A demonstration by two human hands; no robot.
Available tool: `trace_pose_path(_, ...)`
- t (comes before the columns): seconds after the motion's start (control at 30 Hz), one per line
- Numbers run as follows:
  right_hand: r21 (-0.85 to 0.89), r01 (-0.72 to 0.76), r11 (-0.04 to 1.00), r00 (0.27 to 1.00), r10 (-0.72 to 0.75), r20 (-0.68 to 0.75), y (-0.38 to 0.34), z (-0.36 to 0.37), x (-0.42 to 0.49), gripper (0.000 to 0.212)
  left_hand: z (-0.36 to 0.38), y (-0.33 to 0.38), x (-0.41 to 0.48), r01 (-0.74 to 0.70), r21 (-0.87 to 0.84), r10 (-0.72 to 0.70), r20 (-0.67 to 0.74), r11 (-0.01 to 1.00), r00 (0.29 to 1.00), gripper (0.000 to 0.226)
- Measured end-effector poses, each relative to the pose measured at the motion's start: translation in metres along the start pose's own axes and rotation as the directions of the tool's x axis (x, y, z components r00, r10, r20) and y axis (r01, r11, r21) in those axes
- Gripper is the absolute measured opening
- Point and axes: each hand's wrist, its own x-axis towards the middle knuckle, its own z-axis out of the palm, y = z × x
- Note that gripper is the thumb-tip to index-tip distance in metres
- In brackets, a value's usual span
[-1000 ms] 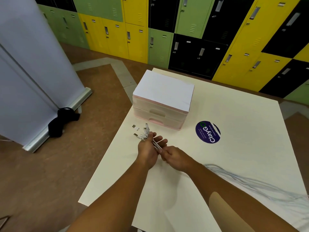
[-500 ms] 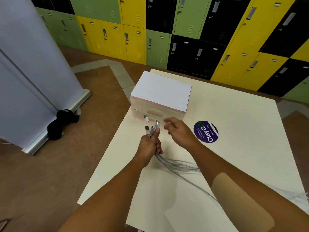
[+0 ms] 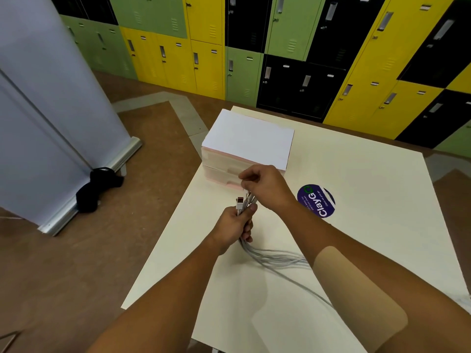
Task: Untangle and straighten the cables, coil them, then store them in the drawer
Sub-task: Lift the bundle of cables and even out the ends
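Gripping cables (image 3: 275,258), left hand (image 3: 233,225) meets right hand (image 3: 267,187) pinching plugs (image 3: 240,201); drawer unit (image 3: 248,142) behind, sticker (image 3: 316,201) beside.

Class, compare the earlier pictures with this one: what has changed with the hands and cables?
The left hand has raised the cables into an upright bundle; the right hand let go, moved up and now pinches their plug ends. The drawers stay shut, the sticker unmoved.
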Motion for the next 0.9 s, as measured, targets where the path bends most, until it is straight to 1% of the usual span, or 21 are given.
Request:
trace_pose_path(0.07,0.023,-0.014,1.000,1.000,0.014,-0.019,0.001,0.002,-0.003,0.014,0.000,0.002,0.000,-0.002,0.001,0.002,0.002,1.000,1.000,0.044)
trace_pose_path(0.13,0.015,-0.015,1.000,1.000,0.015,0.000,0.001,0.006,-0.009,0.010,0.000,0.006,0.000,-0.002,0.013,0.002,-0.002,1.000,1.000,0.041)
trace_pose_path(0.27,0.029,-0.021,0.999,1.000,0.021,0.008,0.007,0.007,-0.015,0.011,0.000,0.009,0.000,-0.012,0.056,0.011,0.008,0.998,1.000,0.037)
trace_pose_path(0.4,0.022,-0.058,0.998,0.992,0.055,0.112,0.015,0.001,-0.016,0.020,0.001,0.007,-0.002,-0.004,0.077,0.003,0.013,0.997,1.000,0.040)
trace_pose_path(0.5,0.108,-0.076,0.991,0.993,0.066,0.095,0.018,-0.001,-0.018,0.027,0.004,0.007,-0.002,0.008,0.070,-0.006,-0.018,0.998,1.000,0.043)
trace_pose_path(0.57,0.140,-0.076,0.987,0.994,0.064,0.087,0.019,0.001,-0.019,0.024,0.006,0.008,-0.001,0.002,0.069,0.001,-0.040,0.998,0.999,0.040)
trace_pose_path(0.6,0.153,-0.082,0.985,0.992,0.066,0.106,0.020,0.001,-0.021,0.022,0.007,0.009,0.000,-0.003,0.073,0.006,-0.051,0.997,0.999,0.038)
trace_pose_path(0.63,0.148,-0.090,0.985,0.988,0.070,0.135,0.020,0.002,-0.022,0.024,0.007,0.010,0.001,-0.007,0.084,0.012,-0.063,0.996,0.998,0.037)
trace_pose_path(0.7,0.070,-0.083,0.994,0.984,0.070,0.167,0.020,0.001,-0.024,0.030,0.007,0.010,0.004,-0.015,0.106,0.022,-0.074,0.994,0.997,0.033)
trace_pose_path(0.73,0.044,-0.069,0.997,0.984,0.061,0.167,0.020,0.000,-0.025,0.026,0.007,0.009,0.005,-0.017,0.109,0.025,-0.072,0.994,0.997,0.032)
trace_pose_path(0.8,0.054,-0.040,0.998,0.988,0.032,0.152,0.020,-0.002,-0.025,0.019,0.007,0.008,0.006,-0.018,0.103,0.024,-0.061,0.995,0.998,0.030)
trace_pose_path(0.9,0.048,-0.043,0.998,0.988,0.035,0.150,0.019,-0.005,-0.025,0.023,0.007,0.010,0.007,-0.030,0.108,0.034,-0.040,0.994,0.999,0.023)
